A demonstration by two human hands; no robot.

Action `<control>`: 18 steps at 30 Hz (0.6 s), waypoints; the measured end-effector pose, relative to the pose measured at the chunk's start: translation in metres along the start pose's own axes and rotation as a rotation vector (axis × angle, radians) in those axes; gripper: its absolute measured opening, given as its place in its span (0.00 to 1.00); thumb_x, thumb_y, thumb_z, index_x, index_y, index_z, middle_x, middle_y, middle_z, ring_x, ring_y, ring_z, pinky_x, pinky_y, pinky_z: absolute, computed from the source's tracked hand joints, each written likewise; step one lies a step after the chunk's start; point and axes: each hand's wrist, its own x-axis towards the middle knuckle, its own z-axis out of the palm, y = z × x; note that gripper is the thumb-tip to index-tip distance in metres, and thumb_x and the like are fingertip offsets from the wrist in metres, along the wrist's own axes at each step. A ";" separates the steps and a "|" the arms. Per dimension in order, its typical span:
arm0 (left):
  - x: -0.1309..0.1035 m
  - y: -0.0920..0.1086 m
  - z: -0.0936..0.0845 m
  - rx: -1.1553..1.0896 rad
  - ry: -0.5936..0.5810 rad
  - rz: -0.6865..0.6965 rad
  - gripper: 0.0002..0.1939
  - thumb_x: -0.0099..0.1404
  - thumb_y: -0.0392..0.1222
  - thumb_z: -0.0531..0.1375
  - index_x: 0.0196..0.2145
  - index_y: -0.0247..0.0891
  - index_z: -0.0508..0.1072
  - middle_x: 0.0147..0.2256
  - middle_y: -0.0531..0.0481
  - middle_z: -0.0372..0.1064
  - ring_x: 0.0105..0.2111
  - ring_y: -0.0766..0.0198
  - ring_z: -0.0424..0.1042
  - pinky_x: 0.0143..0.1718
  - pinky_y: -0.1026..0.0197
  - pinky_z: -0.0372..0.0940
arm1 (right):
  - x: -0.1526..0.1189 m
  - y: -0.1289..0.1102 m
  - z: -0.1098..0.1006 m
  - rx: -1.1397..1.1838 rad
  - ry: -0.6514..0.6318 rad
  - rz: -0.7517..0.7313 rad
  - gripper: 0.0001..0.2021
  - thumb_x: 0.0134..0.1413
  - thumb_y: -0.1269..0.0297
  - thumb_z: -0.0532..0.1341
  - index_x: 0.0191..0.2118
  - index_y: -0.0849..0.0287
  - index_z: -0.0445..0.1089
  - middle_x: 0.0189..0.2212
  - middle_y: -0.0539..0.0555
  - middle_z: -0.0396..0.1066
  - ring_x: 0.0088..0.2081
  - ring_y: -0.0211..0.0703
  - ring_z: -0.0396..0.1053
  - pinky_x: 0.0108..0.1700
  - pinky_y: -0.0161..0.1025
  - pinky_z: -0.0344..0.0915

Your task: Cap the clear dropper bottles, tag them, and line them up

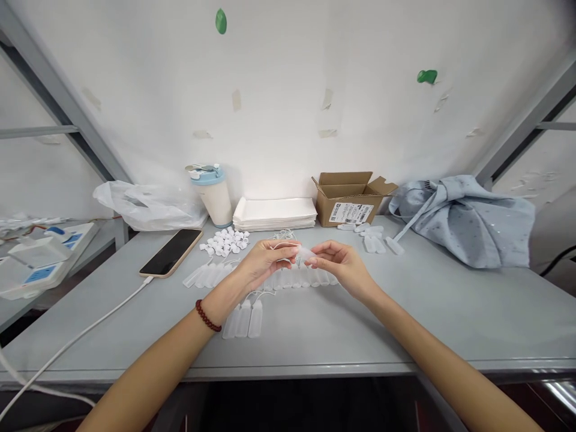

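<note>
My left hand (pixel 263 264) and my right hand (pixel 342 267) meet over the middle of the table, pinching a small frosted plastic tube (pixel 305 254) between them. A thin white cord (pixel 284 243) runs over the fingers of my left hand. Below and behind my hands lies a row of similar frosted tubes (pixel 310 278), partly hidden by them. Three more tubes with white cords (pixel 243 319) lie side by side nearer the front edge. Left of my hands is a pile of small white plastic pieces (pixel 225 242). Several loose frosted tubes (pixel 372 243) lie to the right.
On the grey table (pixel 405 324) stand a cup with a blue lid (pixel 213 195), a stack of white sheets (pixel 275 214) and an open cardboard box (pixel 348 201). A plugged-in phone (pixel 171 253) and a plastic bag (pixel 148 204) are left; grey-blue cloth (pixel 477 222) lies right.
</note>
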 end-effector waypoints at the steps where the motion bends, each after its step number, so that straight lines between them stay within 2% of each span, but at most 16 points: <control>1: 0.000 0.000 0.001 0.018 0.018 0.009 0.14 0.49 0.42 0.69 0.34 0.33 0.79 0.24 0.51 0.67 0.27 0.68 0.65 0.32 0.62 0.61 | 0.000 0.002 0.001 -0.060 0.031 -0.039 0.14 0.42 0.55 0.67 0.33 0.58 0.70 0.29 0.53 0.74 0.33 0.44 0.72 0.38 0.42 0.68; 4: 0.000 0.000 0.002 0.068 0.088 0.045 0.14 0.49 0.42 0.69 0.34 0.33 0.79 0.24 0.50 0.69 0.28 0.67 0.67 0.33 0.62 0.62 | -0.002 0.007 0.004 -0.304 0.140 -0.211 0.13 0.47 0.53 0.64 0.33 0.57 0.69 0.29 0.53 0.72 0.31 0.43 0.70 0.35 0.41 0.68; 7: 0.001 -0.002 0.001 0.044 0.105 0.028 0.14 0.48 0.42 0.70 0.34 0.32 0.79 0.26 0.49 0.70 0.29 0.66 0.68 0.34 0.61 0.63 | -0.004 0.012 0.008 -0.454 0.187 -0.325 0.10 0.51 0.55 0.62 0.34 0.56 0.68 0.31 0.54 0.72 0.30 0.43 0.69 0.33 0.41 0.67; 9: 0.001 -0.003 -0.001 -0.002 0.090 0.000 0.14 0.49 0.41 0.69 0.34 0.32 0.79 0.27 0.48 0.71 0.30 0.66 0.69 0.36 0.61 0.64 | -0.005 0.013 0.009 -0.450 0.192 -0.328 0.10 0.52 0.56 0.61 0.35 0.56 0.67 0.33 0.55 0.72 0.31 0.43 0.70 0.33 0.41 0.67; 13: 0.002 -0.003 -0.003 -0.070 0.059 -0.009 0.13 0.51 0.42 0.68 0.33 0.32 0.78 0.29 0.48 0.71 0.30 0.67 0.70 0.36 0.63 0.65 | -0.004 0.012 0.009 -0.350 0.165 -0.242 0.11 0.52 0.55 0.61 0.36 0.56 0.65 0.31 0.54 0.72 0.31 0.43 0.72 0.32 0.39 0.66; 18: 0.000 -0.001 0.001 -0.002 0.025 0.024 0.13 0.53 0.44 0.67 0.34 0.32 0.77 0.28 0.48 0.70 0.29 0.67 0.69 0.34 0.62 0.64 | -0.003 0.011 0.007 -0.372 0.135 -0.237 0.12 0.52 0.54 0.61 0.36 0.56 0.65 0.28 0.52 0.71 0.31 0.44 0.72 0.31 0.39 0.65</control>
